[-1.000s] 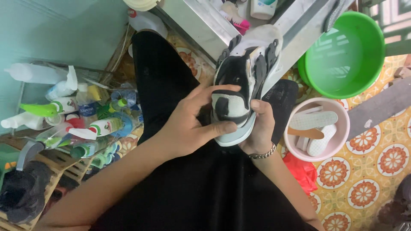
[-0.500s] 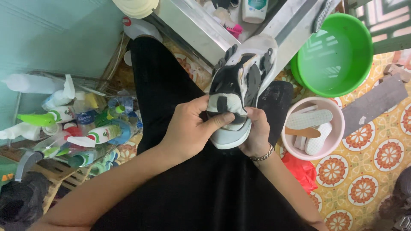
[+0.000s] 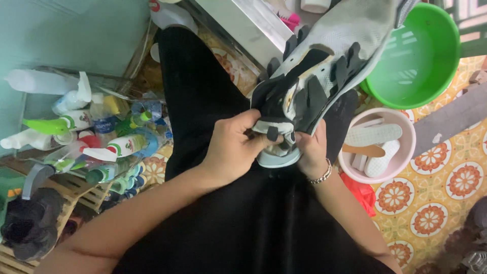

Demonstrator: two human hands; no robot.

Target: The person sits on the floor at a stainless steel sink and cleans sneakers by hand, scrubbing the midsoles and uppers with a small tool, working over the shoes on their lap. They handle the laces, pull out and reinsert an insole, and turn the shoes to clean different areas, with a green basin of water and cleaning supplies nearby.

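Your left hand (image 3: 234, 147) clamped on the sneaker (image 3: 309, 86) heel, your right hand (image 3: 312, 148) gripping its other side, pink basin (image 3: 406, 152) just beside.

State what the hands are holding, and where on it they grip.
Both hands hold a black, white and grey sneaker by its heel end: the left hand on one side, the right hand on the other.

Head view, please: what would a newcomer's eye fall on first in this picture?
First, the black, grey and white sneaker at the centre, gripped at its heel end by the left hand and the right hand over a black-clad lap. Next, the bright green basin at upper right, with a pink bowl of white insoles below it. At left, a crate of spray bottles.
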